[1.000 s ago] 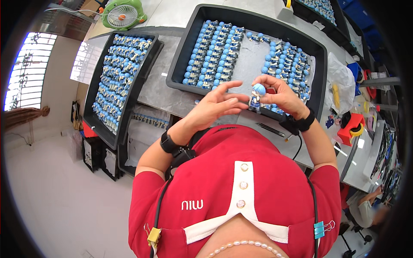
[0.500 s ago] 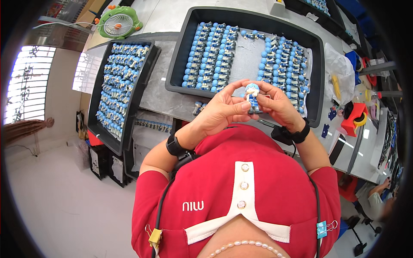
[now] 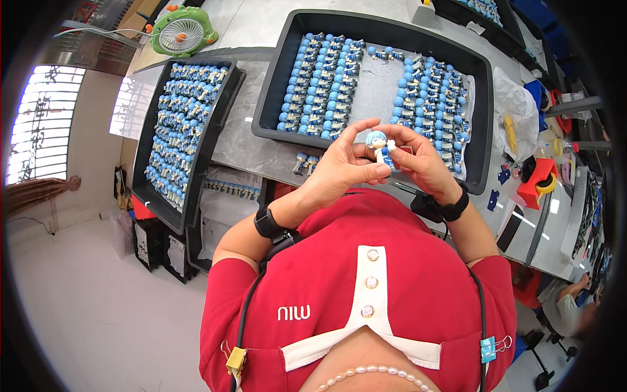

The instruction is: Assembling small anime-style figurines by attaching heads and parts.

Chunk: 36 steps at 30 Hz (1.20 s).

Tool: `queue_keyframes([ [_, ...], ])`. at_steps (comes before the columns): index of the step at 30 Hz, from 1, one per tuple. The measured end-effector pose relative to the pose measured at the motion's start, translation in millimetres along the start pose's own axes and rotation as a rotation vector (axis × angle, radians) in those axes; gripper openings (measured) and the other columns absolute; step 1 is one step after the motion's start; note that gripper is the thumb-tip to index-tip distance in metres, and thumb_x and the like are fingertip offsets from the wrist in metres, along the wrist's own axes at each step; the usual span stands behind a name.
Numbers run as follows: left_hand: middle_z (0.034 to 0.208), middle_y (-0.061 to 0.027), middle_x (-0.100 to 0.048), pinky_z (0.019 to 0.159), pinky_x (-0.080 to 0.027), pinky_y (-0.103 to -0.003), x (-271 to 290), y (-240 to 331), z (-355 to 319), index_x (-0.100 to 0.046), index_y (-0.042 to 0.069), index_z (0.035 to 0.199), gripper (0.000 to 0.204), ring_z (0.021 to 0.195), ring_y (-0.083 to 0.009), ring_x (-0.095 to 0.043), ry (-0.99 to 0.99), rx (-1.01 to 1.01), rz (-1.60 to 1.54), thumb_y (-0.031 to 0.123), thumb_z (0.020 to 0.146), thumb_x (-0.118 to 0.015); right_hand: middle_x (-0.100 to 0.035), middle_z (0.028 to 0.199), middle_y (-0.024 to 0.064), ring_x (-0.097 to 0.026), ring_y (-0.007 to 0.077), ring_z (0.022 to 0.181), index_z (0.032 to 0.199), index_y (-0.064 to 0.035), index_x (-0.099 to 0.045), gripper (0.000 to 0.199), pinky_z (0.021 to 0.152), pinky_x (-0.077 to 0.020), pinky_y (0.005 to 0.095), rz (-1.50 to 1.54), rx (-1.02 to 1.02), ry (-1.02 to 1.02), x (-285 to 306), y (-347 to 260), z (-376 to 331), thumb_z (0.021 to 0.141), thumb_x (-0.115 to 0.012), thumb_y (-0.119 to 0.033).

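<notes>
Both hands hold one small figurine with a blue head and white body, raised above the front rim of a black tray. My left hand pinches it from the left and below. My right hand grips it from the right. The tray carries rows of several matching blue-headed figurines. Two more figurines lie on the grey table just in front of the tray.
A second black tray of figurines lies at my left. A green desk fan stands at the back left. At the right sit a clear plastic bag, a red tape dispenser and tools. Another person's arm shows at lower right.
My hands have lifted the figurine slightly and turned it, with the fingers shifted around it. The view has tilted a little.
</notes>
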<state>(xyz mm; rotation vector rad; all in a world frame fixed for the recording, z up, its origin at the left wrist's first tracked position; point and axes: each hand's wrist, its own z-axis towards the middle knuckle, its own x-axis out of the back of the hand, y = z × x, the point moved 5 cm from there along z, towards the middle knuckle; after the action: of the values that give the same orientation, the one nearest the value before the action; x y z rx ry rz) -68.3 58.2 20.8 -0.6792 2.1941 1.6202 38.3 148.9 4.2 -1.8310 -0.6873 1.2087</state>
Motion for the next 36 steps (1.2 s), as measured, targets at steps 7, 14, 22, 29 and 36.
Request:
queue_keyframes([
  [7,0.102,-0.0103,-0.057,0.070,-0.051,-0.026,2.1,-0.8,2.5,-0.030,0.006,0.137,0.072,0.083,-0.0143,-0.060,0.001,-0.020,0.075,0.007,0.078,-0.072,-0.059,0.107,0.0025,-0.058,0.0085,0.094,0.120,-0.0044,-0.051,0.032,0.081,-0.0487,0.0233,0.026,0.007,0.041,2.3,2.6,-2.0,0.090,-0.058,-0.016],
  [14,0.101,-0.0081,-0.056,0.070,-0.050,-0.025,1.3,5.9,3.5,-0.035,0.006,0.132,0.066,0.085,-0.0125,-0.059,0.049,-0.111,0.173,0.009,0.078,-0.073,-0.056,0.102,-0.0014,-0.052,0.0038,0.083,0.111,-0.0056,-0.055,0.028,0.076,-0.0437,0.0205,-0.084,-0.009,0.079,12.8,6.6,-10.1,0.087,-0.062,-0.016],
  [22,0.101,-0.0106,-0.055,0.072,-0.052,-0.025,0.4,8.9,3.9,-0.036,0.003,0.129,0.066,0.084,-0.0126,-0.060,0.070,-0.148,0.173,0.011,0.076,-0.074,-0.053,0.097,-0.0038,-0.045,0.0031,0.077,0.109,-0.0048,-0.055,0.034,0.074,-0.0418,0.0201,-0.173,0.012,0.069,0.8,-2.0,-17.3,0.079,-0.071,-0.010],
  [29,0.104,-0.0084,-0.056,0.076,-0.050,-0.025,2.2,8.1,2.4,-0.035,0.007,0.134,0.066,0.094,-0.0130,-0.058,0.042,-0.167,0.139,0.006,0.078,-0.071,-0.054,0.096,-0.0023,-0.048,0.0041,0.079,0.108,-0.0046,-0.055,0.033,0.074,-0.0432,0.0200,-0.192,0.068,0.060,0.5,-1.7,-16.3,0.079,-0.071,-0.009],
  [36,0.111,-0.0090,-0.051,0.082,-0.049,-0.027,-5.6,7.3,1.5,-0.026,0.010,0.138,0.075,0.098,-0.0141,-0.056,-0.036,-0.215,0.203,0.004,0.078,-0.070,-0.053,0.097,-0.0013,-0.049,0.0035,0.078,0.112,-0.0053,-0.053,0.032,0.070,-0.0416,0.0177,-0.197,0.049,0.051,0.8,0.7,-17.5,0.082,-0.066,-0.007],
])
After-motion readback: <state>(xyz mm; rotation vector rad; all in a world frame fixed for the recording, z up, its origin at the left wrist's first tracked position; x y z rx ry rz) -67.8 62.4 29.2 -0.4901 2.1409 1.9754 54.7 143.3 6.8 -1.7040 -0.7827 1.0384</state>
